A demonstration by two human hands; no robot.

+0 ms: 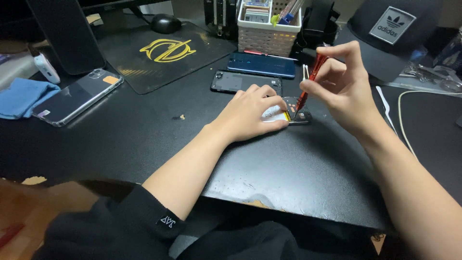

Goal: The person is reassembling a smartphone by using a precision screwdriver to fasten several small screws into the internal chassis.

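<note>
The left hand lies flat on the black desk, its fingers bent down over an opened phone body with a white and yellow inside, pinning it in place. The right hand hovers just beside it, thumb and fingers pinched shut round a slim red screwdriver held nearly upright, its tip down on the phone's upper end.

Just behind lie a black phone frame and a dark blue phone back, side by side. Behind those stands a white woven plastic basket, crammed with small boxes and pens; I can't make out more. Well off to the left rest a phone in a clear case, a blue cloth and a black mouse mat with a yellow emblem.
</note>
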